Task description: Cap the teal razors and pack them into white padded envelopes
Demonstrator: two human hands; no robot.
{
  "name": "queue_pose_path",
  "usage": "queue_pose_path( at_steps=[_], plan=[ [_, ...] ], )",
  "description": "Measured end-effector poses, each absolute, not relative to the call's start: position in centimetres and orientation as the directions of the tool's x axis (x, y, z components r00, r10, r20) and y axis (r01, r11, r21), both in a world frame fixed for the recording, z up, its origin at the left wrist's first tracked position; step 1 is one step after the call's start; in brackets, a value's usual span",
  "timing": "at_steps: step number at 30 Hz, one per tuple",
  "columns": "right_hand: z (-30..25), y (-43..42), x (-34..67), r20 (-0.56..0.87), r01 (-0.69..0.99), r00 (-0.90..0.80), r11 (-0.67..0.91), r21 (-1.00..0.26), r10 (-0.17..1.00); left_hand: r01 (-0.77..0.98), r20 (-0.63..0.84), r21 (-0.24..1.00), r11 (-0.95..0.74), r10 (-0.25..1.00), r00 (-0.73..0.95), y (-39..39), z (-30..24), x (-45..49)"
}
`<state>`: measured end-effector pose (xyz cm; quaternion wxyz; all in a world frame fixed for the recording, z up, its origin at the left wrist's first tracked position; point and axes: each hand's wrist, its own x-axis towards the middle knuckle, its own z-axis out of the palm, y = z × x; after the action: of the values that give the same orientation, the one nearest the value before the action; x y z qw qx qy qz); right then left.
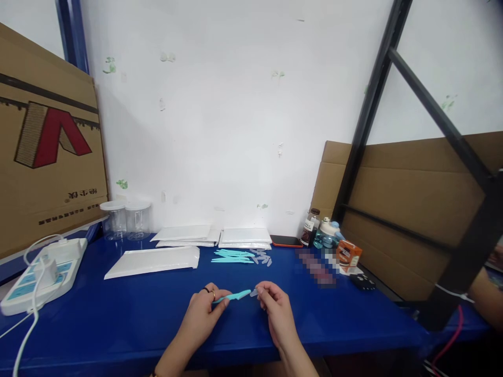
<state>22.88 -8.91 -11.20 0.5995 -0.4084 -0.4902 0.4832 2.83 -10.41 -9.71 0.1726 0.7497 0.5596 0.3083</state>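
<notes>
My left hand (205, 310) is closed in a pinch on the handle of a turquoise eyebrow razor (240, 295), whose head points right. Close to that tip, my right hand (278, 310) pinches a small translucent blade cap (253, 293). The cap is right beside the razor's end; whether they touch I cannot tell. Beyond my hands lies a loose pile of turquoise razors (231, 256), with several translucent caps (264, 257) scattered at its right side. A white padded envelope (153, 262) rests flat to the left of the pile.
Stacks of white envelopes (244, 236) and a phone (286, 241) line the wall. Two clear jars (138, 222) and a power strip (70, 272) stand left. On the right are a dark bottle (310, 229), a drinking bottle (327, 235), an orange box (348, 255) and a black frame (367, 99).
</notes>
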Motion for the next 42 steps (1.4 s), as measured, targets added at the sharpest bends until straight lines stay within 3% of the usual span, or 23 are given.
queue_pose_path(
  at_steps=[15,22,25,27,32,37,42],
  plan=[
    [-10.9,-8.7,22.5,0.182,-0.084,-0.131,0.172,-0.981,0.975,0.772,0.221,0.548,-0.322,0.946,0.238,-10.3,-9.1,3.8],
    [-10.8,-4.4,24.9,0.050,0.265,-0.304,0.135,-0.955,0.951,0.802,0.142,0.454,-0.388,0.920,0.365,-7.3,-8.4,4.4],
    [-9.8,-1.9,26.4,0.000,0.454,-0.397,0.196,-0.869,0.918,0.831,0.111,0.363,-0.421,0.905,0.410,-6.0,-8.2,4.3],
    [-9.0,0.0,27.3,0.018,0.580,-0.371,0.247,-0.776,0.928,0.833,0.129,0.347,-0.432,0.901,0.413,-4.9,-8.1,3.9],
    [-8.1,4.5,28.0,0.293,0.892,-0.097,0.214,-0.398,0.951,0.883,0.235,0.294,-0.366,0.923,0.304,-0.8,-8.0,2.6],
    [-9.6,6.3,27.0,0.222,0.972,-0.054,0.102,-0.211,0.974,0.918,0.243,0.172,-0.358,0.918,0.312,2.6,-8.3,1.6],
    [-10.3,6.2,27.5,0.227,0.982,-0.056,0.094,-0.163,0.972,0.897,0.241,0.074,-0.436,0.880,0.408,3.5,-8.1,1.6]
  ],
)
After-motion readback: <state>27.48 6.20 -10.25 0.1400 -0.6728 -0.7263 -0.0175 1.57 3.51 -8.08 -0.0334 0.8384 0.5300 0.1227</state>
